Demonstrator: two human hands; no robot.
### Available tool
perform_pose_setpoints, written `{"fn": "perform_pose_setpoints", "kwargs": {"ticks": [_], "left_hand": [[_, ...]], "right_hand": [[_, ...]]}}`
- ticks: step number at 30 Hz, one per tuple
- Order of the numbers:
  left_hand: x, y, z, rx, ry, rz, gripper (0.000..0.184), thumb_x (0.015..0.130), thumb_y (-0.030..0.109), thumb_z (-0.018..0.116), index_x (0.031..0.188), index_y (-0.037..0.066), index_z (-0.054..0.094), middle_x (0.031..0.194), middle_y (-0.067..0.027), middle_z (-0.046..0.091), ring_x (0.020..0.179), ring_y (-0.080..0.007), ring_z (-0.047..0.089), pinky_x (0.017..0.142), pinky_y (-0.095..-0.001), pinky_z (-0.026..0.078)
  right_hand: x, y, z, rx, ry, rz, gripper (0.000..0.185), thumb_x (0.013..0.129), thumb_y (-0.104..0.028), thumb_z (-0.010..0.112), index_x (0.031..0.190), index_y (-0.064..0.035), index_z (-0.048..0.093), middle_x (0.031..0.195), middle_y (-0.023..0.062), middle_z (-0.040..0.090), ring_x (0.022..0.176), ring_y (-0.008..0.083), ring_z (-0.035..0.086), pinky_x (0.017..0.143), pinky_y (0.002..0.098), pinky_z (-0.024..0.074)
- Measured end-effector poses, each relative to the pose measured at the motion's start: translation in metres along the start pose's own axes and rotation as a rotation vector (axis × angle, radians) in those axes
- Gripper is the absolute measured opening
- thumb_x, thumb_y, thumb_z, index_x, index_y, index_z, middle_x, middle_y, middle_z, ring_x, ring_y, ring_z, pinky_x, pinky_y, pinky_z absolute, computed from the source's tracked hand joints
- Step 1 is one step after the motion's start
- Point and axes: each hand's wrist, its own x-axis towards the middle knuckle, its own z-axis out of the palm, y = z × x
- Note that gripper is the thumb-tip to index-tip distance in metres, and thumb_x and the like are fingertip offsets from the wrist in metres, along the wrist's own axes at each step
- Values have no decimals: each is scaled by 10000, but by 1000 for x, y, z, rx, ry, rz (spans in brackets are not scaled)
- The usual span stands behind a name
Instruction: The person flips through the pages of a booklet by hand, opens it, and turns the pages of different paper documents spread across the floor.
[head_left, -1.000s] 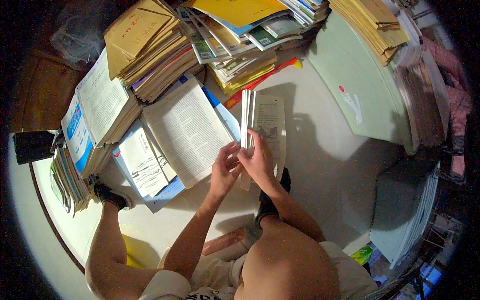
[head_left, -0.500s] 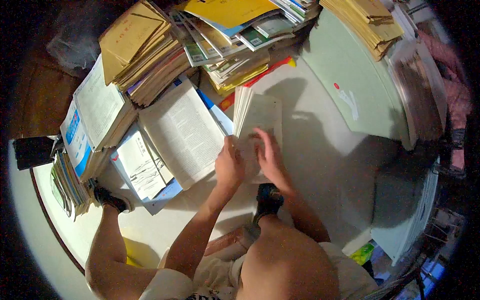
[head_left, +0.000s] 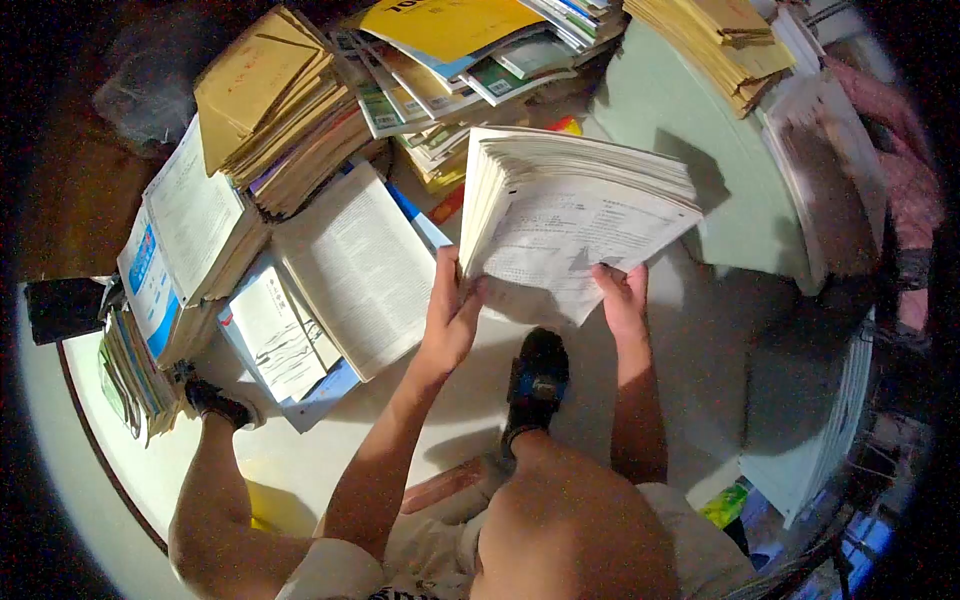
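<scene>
A thick sheaf of printed papers is raised off the floor between my two hands, tilted, with text and a small dark figure on its front sheet. My left hand grips its lower left edge, thumb in front. At the lower right corner, my right hand is closed on the sheaf, its thumb lying on the printed face. Left of my left hand lies a printed stack of pages, partly over a blue-edged booklet and beside a white booklet with a line drawing.
Brown envelopes top a stack at the upper left. Magazines and a yellow-covered book are piled at the back. A pale green board stands right, with more envelopes above it. My feet in dark shoes rest on the floor.
My hands have spread apart, the right one moving right. The sheaf, earlier seen narrow and edge-on, has swung up and now faces me broadly, held in both hands.
</scene>
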Motion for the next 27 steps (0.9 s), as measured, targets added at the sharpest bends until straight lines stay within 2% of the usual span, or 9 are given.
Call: {"fn": "perform_pose_setpoints", "kwargs": {"ticks": [2,5,8,11,12,16,18,21,27], "left_hand": [[5,2,12,-1,39,17,523,928,-35,586,1409,32,393,1303,-102,476,1162,-199,489,1004,-340,427],[21,4,30,-95,94,-7,470,893,46,710,1270,12,432,1114,-105,567,1103,-177,541,1001,-309,413],[31,-12,36,-17,47,32,519,838,133,836,1182,3,470,1080,-155,707,1007,-244,700,860,-350,547],[33,-13,35,15,40,-30,510,814,177,872,1115,10,496,1054,-142,711,978,-221,700,849,-338,546],[34,-10,33,31,43,-29,536,781,206,904,1100,15,518,1021,-128,718,950,-209,705,836,-332,549],[35,-3,25,65,-48,-25,535,767,195,912,1103,25,531,1027,-130,716,956,-204,704,841,-329,551],[38,-3,24,74,-17,194,546,749,185,922,1101,19,539,1048,-142,714,988,-202,698,854,-332,552],[38,0,23,79,-38,103,576,741,177,925,1113,7,520,1072,-156,709,1033,-206,687,870,-339,551],[39,-21,26,-72,-8,168,601,758,152,914,1092,31,429,1077,-157,708,1040,-222,689,875,-341,550]], "right_hand": [[0,-16,-5,-54,-21,-95,513,835,-96,840,1275,-20,587,1169,77,680,1083,188,642,951,349,518],[-3,-17,-20,-91,-32,-12,495,825,-77,847,1254,-17,607,1160,71,686,1069,196,650,939,340,525],[-1,-7,-27,-248,-70,-89,463,818,-81,857,1220,-19,634,1169,60,691,1050,193,661,927,338,535],[-5,-2,-30,-306,-98,16,425,822,-112,863,1183,-22,659,1173,49,693,1043,173,659,927,328,533],[-5,-7,-27,-345,-119,10,366,858,32,765,1206,-12,660,1160,81,692,1076,174,649,969,334,526],[8,-24,-19,-514,-306,-146,343,862,8,760,1191,-12,666,1142,84,697,1047,169,649,928,330,529],[11,-21,-19,-575,-396,-327,308,867,-19,752,1164,-10,672,1106,80,694,1011,161,643,887,319,525],[1,-3,-22,-573,-294,-222,277,873,-28,752,1139,-12,676,1086,63,687,1007,156,634,886,298,518],[-1,16,-31,-576,-298,-87,284,879,-56,773,1139,-8,672,1093,58,684,1023,144,624,897,284,513]]}}
